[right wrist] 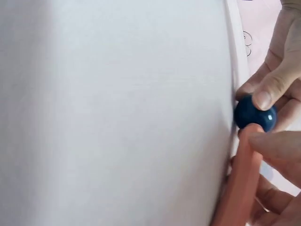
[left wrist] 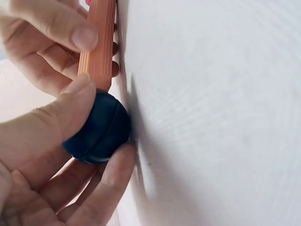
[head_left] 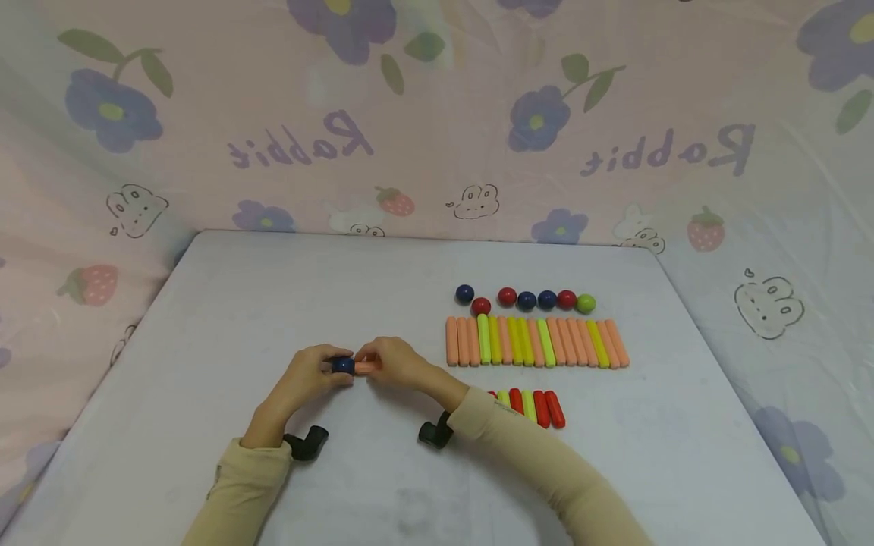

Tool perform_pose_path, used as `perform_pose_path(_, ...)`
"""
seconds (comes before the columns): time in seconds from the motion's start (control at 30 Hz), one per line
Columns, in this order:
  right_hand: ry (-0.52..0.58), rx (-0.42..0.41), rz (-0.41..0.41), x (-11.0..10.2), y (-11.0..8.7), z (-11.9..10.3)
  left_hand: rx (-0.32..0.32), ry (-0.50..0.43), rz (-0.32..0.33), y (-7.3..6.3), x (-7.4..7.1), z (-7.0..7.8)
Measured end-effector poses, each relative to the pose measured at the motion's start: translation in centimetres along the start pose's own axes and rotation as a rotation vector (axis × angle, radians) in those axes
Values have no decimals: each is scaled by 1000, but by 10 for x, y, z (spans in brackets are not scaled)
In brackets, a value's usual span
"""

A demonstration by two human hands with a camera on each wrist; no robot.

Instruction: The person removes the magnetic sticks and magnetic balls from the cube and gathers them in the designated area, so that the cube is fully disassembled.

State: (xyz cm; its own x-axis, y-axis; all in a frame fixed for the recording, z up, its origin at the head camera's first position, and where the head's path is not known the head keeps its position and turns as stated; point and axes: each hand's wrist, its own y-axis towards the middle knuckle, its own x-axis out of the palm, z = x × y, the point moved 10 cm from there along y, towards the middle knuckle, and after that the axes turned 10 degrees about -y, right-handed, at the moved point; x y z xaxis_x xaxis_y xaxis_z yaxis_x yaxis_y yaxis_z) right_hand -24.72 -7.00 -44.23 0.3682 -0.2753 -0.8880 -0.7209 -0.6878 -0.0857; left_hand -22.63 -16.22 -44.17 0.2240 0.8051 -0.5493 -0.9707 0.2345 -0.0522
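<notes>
Low over the white table, left of its middle, my left hand (head_left: 310, 377) pinches a dark blue ball (head_left: 344, 365) between thumb and fingers. A thin seam line runs across the ball (left wrist: 104, 127) in the left wrist view. My right hand (head_left: 399, 362) holds an orange ridged stick (head_left: 366, 368) from the other side. The stick's near end touches the ball, as the orange stick (right wrist: 242, 183) in the right wrist view also shows. Whether the stick's tip sits inside the ball is hidden by the fingers.
To the right lies a row of orange, yellow and green sticks (head_left: 536, 341). Behind it are several red, blue and green balls (head_left: 526, 301). A shorter row of red and yellow sticks (head_left: 542, 409) is partly covered by the right sleeve. A patterned curtain (head_left: 437, 152) surrounds the table.
</notes>
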Motion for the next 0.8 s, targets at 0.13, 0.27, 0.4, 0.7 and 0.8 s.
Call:
perform_pose_path(0.13,67,9,10,3,4,4,-1,0,1,0,0,0)
perform_pose_path(0.27,93,-10,-3,5,5,4,-17,-8,-1,-1,0,-1)
perform_pose_path(0.4,83,-38,-9,5,4,1,-25,-15,-5,-2,1,0)
perform_pose_path(0.7,98,-21,-32,3,2,4,-21,-8,-7,-3,1,3)
perform_pose_path(0.8,99,-16,-15,-1,1,5,-27,-3,-6,-3,0,3)
